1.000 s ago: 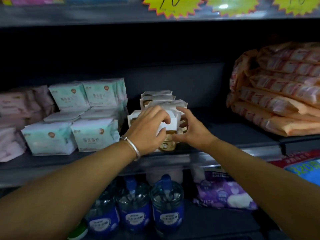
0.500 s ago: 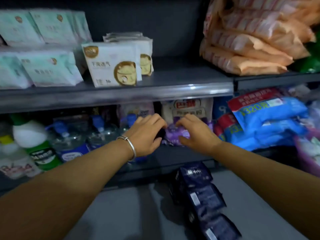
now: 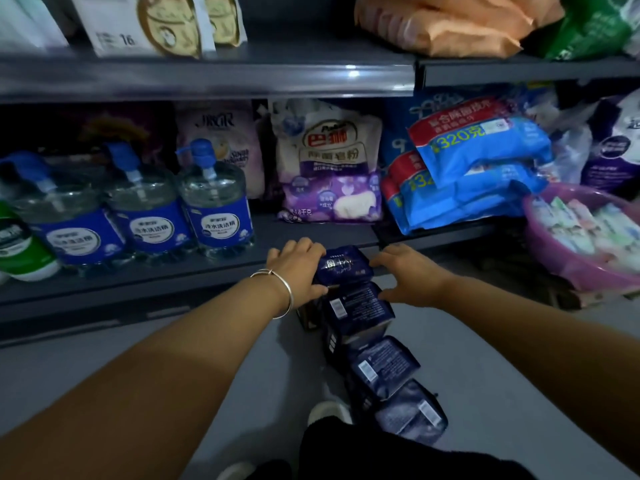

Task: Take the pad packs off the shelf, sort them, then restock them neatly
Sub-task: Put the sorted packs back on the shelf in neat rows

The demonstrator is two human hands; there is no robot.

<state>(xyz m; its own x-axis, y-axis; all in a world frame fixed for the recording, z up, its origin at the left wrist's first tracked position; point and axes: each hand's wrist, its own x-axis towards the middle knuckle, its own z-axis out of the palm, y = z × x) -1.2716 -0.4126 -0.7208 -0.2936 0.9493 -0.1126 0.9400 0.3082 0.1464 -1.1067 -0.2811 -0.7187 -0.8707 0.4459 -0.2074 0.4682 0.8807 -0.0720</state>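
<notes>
A row of several dark blue pad packs (image 3: 381, 365) lies on the grey floor in front of the bottom shelf. My left hand (image 3: 298, 268), with a silver bangle on its wrist, grips the left side of the farthest dark blue pack (image 3: 346, 265). My right hand (image 3: 405, 275) reaches in from the right with relaxed fingers that touch this pack's right edge, its thumb on the pack behind it. White pad packs with gold print (image 3: 145, 26) stand on the shelf above, and orange pad packs (image 3: 440, 26) lie to their right.
The bottom shelf (image 3: 138, 278) carries clear bottles with blue labels (image 3: 214, 206), a green bottle (image 3: 20, 244), a white-and-purple powder bag (image 3: 329, 161) and stacked blue bags (image 3: 478, 161). A pink basin (image 3: 581, 265) of small items sits at right. My shoe (image 3: 329, 412) is beside the pack row.
My view dropped from the middle shelf to the floor. Both hands left the white packs on the shelf and came down onto the dark blue packs on the floor.
</notes>
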